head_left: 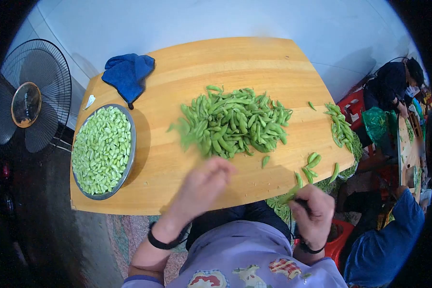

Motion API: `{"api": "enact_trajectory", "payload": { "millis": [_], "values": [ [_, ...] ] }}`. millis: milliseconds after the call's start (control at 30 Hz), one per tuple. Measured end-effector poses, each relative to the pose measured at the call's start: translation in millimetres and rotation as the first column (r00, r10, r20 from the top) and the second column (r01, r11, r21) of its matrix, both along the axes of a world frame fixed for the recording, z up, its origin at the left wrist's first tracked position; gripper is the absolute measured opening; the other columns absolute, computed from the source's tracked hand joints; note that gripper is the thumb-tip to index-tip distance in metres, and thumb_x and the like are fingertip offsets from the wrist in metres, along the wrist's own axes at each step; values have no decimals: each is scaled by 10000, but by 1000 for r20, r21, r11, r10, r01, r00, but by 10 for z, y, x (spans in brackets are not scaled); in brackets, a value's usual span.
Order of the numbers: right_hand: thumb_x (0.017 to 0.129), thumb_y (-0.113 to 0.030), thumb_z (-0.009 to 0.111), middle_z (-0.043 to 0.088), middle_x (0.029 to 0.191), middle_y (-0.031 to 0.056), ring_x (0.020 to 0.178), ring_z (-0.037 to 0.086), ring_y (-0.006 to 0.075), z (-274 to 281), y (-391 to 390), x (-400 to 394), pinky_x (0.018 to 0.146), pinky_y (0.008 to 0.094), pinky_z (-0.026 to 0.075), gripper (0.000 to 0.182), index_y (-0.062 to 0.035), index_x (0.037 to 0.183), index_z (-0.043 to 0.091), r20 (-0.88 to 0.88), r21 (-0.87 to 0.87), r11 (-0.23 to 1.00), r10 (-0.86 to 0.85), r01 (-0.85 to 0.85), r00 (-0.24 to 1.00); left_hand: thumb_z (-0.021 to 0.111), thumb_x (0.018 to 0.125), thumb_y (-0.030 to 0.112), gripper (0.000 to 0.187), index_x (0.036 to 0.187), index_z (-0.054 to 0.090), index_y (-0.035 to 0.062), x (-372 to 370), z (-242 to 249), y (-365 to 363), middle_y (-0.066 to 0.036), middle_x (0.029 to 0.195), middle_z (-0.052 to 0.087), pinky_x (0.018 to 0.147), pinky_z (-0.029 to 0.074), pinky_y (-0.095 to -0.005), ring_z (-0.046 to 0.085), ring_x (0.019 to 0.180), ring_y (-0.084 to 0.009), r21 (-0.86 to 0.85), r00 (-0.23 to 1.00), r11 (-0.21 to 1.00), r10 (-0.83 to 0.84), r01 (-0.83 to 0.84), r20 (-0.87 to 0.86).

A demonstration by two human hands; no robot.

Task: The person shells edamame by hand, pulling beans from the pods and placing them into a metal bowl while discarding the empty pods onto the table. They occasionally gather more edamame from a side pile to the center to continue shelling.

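Note:
A heap of green bean pods (235, 120) lies in the middle of the wooden table. My left hand (204, 185) is over the near edge, just below the heap, its fingers curled and smeared by motion. Green blur shows at the heap's left side. My right hand (316, 213) is closed at the table's near right edge, with a blurred green pod (289, 196) sticking out from its fingers. Something dark shows by the right thumb. Several loose pods (313, 161) lie just beyond this hand. At the left stands a round metal bowl (132, 144) full of shelled green beans (103, 150).
A blue cloth (128, 77) lies at the back left. More pods (340, 127) spread over the right edge, and pods or husks (278, 207) lie below the near edge. A fan (31, 96) stands left of the table. Two people (389, 240) sit at another table at right.

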State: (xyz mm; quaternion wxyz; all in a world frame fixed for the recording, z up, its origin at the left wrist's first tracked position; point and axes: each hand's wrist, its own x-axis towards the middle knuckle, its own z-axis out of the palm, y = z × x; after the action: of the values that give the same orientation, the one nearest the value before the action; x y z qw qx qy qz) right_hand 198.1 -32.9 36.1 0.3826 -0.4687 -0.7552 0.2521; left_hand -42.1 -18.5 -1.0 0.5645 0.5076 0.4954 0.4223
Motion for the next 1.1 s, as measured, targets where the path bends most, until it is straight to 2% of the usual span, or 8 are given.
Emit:
{"api": "enact_trajectory", "payload": {
  "millis": [67,233,467,667,767,800,867,1100],
  "values": [
    [627,5,629,561,654,140,568,562,280,19,20,199,524,329,431,163,10,785,592,72,-64,996,-58,62,996,484,821,57,167,948,583,16,-284,-107,277,-42,742,518,587,418,-257,496,653,-115,450,823,880,366,-153,-435],
    [629,0,622,575,684,138,597,565,222,13,67,453,575,283,432,385,23,1011,576,188,-241,952,-145,188,972,548,708,32,217,903,627,83,-721,-133,726,-163,785,530,674,440,-411,538,774,-339,523,344,851,477,49,-809],
    [673,-15,658,582,697,110,623,571,196,-169,109,355,599,275,443,294,8,954,575,-92,-262,960,-127,99,988,542,719,55,101,804,595,66,-787,-184,887,-158,740,490,658,445,-410,533,770,-334,473,318,852,396,222,-862],
    [718,-50,664,604,758,127,685,584,213,-220,329,131,614,283,452,180,5,876,598,-71,-378,902,195,-208,978,630,720,61,114,824,582,50,-839,-293,939,-91,745,500,614,435,-358,524,673,-259,558,363,798,462,228,-809],
    [751,-41,637,614,788,103,722,583,186,-271,425,40,634,283,455,143,4,884,609,-243,-354,892,201,-280,949,579,823,95,65,857,579,40,-693,80,807,31,707,528,517,354,-206,444,569,-68,100,935,929,355,-355,23],
    [761,-37,629,616,797,94,729,581,178,-281,437,25,642,282,455,144,3,898,610,-344,-295,896,224,-332,912,579,823,95,65,857,579,40,-561,152,719,31,707,528,517,354,-206,444,569,-68,97,940,935,339,-341,32],
    [769,-31,622,616,809,83,734,578,169,-241,457,-47,656,277,453,159,1,924,612,-398,-290,903,187,-316,898,602,802,85,60,844,593,44,-209,203,561,34,668,516,510,309,-177,398,560,-40,-35,839,996,88,-81,537],
    [786,-46,608,597,788,77,721,567,160,-202,501,-15,651,269,450,158,0,936,602,-420,-298,881,223,-366,880,601,790,34,30,814,594,51,510,231,375,48,689,510,531,321,-173,414,592,-31,-80,856,997,54,-15,515]
  ]
}}
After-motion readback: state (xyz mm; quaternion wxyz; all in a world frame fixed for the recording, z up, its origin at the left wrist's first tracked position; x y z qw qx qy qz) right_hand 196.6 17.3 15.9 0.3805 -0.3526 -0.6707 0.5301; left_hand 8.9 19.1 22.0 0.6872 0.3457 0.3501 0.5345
